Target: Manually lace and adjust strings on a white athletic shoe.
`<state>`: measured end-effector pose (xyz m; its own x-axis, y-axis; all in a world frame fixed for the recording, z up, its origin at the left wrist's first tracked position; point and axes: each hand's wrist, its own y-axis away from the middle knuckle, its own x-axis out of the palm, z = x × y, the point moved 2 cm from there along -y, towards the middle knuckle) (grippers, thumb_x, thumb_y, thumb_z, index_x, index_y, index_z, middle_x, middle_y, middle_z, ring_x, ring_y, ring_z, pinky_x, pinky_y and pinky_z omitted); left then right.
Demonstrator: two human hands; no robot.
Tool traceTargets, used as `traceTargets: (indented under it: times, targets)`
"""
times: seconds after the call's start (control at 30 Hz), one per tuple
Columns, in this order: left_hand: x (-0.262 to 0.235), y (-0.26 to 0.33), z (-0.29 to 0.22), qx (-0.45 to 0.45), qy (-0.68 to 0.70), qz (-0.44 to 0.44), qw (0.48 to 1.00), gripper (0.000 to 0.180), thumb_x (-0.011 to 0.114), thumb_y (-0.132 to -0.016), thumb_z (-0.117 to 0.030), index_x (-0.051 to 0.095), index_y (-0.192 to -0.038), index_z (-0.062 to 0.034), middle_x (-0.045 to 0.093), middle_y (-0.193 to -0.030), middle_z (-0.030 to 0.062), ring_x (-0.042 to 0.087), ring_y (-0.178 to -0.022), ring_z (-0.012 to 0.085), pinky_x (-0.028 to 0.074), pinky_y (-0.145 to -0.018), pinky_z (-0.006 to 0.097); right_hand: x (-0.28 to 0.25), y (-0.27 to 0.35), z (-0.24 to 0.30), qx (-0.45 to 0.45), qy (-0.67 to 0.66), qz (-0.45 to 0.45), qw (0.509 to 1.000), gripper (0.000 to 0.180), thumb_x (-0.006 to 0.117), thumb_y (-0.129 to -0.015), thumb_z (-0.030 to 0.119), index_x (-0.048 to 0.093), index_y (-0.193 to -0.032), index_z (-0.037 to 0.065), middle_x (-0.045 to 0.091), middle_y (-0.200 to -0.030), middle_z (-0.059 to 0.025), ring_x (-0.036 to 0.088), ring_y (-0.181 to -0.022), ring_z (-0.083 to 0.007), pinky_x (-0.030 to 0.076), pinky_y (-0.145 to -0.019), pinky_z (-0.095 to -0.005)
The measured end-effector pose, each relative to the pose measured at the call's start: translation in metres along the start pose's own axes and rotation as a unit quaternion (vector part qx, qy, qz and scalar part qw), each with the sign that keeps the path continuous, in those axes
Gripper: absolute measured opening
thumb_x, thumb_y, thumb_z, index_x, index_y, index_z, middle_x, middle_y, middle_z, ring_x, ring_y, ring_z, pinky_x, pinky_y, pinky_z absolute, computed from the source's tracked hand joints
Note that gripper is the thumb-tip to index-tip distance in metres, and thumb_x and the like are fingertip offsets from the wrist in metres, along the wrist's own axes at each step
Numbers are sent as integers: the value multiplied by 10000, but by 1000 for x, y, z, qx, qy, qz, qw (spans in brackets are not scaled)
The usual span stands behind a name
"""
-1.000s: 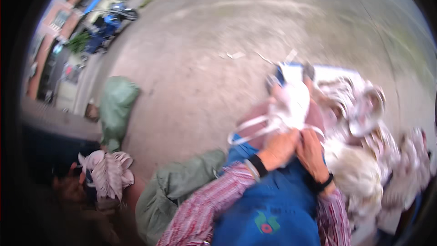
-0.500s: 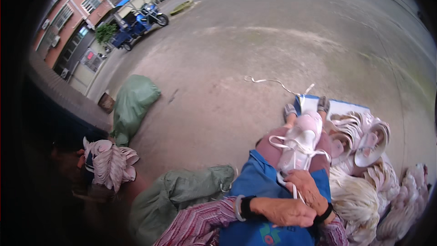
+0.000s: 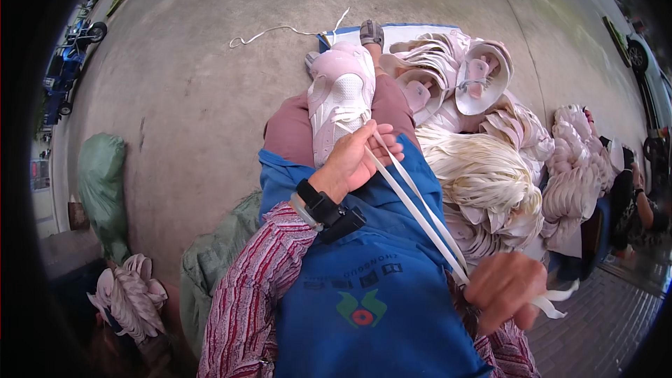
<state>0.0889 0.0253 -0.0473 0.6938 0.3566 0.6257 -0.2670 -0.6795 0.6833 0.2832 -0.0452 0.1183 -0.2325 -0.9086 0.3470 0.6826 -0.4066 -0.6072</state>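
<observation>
A pale pink and white shoe upper point(image 3: 341, 91) lies across my lap, its toe pointing away from me. White shoelace point(image 3: 418, 204) runs from its eyelets in two strands, pulled taut toward the lower right. My left hand point(image 3: 360, 159) is beside the upper, palm turned up, with its fingers curled around the lace. Down at the right, my right hand point(image 3: 505, 287) is closed on the strands, and loose lace ends stick out past it. A blue apron point(image 3: 343, 273) covers my lap under both forearms.
To my right lie stacks of pink and white shoe uppers point(image 3: 483, 77) and a thick bundle of cream laces point(image 3: 483, 175). Green sacks point(image 3: 101, 182) and another pile of uppers point(image 3: 133, 297) are at the left. A person point(image 3: 640, 203) is at the far right edge.
My view has swung to the right. My hands, close together before, are now apart: the right has drawn the lace out to the lower right, while the left stays by the upper.
</observation>
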Motion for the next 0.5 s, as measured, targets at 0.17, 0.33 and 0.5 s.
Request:
traceTargets:
  times: [0.17,0.33,0.5]
  targets:
    - [-46,26,-5,-7,-189,154,970,312,381,-1011,-279,519,-888,-28,380,-481,-64,378,-373,43,440,-433,215,-26,24,-22,323,351,-328,816,356,520,-930,318,669,-867,1,627,-703,-107,605,-600,-187,457,-544,-281]
    - [-63,82,-13,-82,-440,186,875,371,401,-1002,-304,572,-836,-19,437,-497,-24,410,-434,64,425,-489,232,-66,33,-105,409,358,-308,781,247,511,-918,203,632,-956,-9,603,-712,-120,565,-620,-188,445,-576,-318]
    - [-80,62,-9,143,-638,-1,757,412,403,-990,-340,623,-879,-9,529,-577,44,514,-530,147,414,-518,309,-75,17,-163,410,442,-230,764,270,572,-879,219,555,-912,-49,598,-760,-186,593,-649,-346,465,-596,-413]
